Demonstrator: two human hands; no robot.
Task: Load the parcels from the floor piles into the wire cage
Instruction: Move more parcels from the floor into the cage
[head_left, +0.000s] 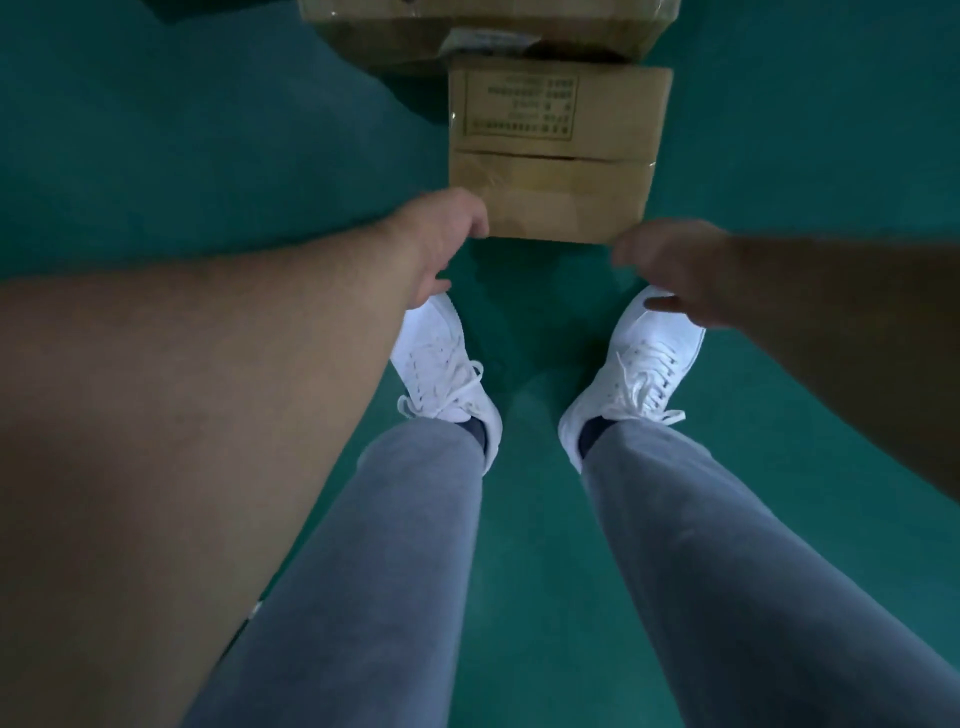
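Observation:
A brown cardboard parcel (558, 156) with a printed label on top lies on the green floor straight ahead of my feet. My left hand (441, 239) hovers at the parcel's near left corner, fingers loosely curled, holding nothing. My right hand (675, 270) hangs just off the near right corner, fingers relaxed and blurred, also holding nothing. Neither hand plainly touches the cardboard. The wire cage is out of view.
A larger taped cardboard box (488, 31) sits behind the parcel at the top edge, with a plastic-wrapped item (488, 44) between them. My white shoes (441, 364) and grey trouser legs stand on the green floor (182, 156) just short of the parcel.

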